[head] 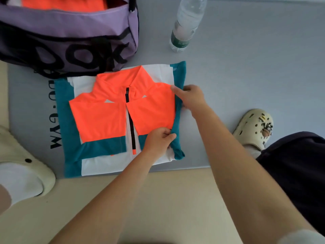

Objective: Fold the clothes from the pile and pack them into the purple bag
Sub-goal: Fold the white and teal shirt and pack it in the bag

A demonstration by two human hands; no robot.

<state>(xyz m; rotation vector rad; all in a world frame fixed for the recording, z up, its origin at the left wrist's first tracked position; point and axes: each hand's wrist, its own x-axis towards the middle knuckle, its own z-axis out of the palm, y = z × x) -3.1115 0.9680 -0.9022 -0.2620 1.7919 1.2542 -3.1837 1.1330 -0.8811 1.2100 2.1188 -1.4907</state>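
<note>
My left hand (159, 138) pinching teal sleeve (178, 120) at jacket's (105, 117) near rt edge, right hand (191, 97) fingers curled on same sleeve further up, jacket flat on grey mat (246, 76), purple bag (70, 37) just beyond w/ orange cloth (63, 3) inside, water bottle (186, 23) far rt.

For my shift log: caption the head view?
Both hands, left and right, fold the jacket's teal edge beside the purple bag.
</note>
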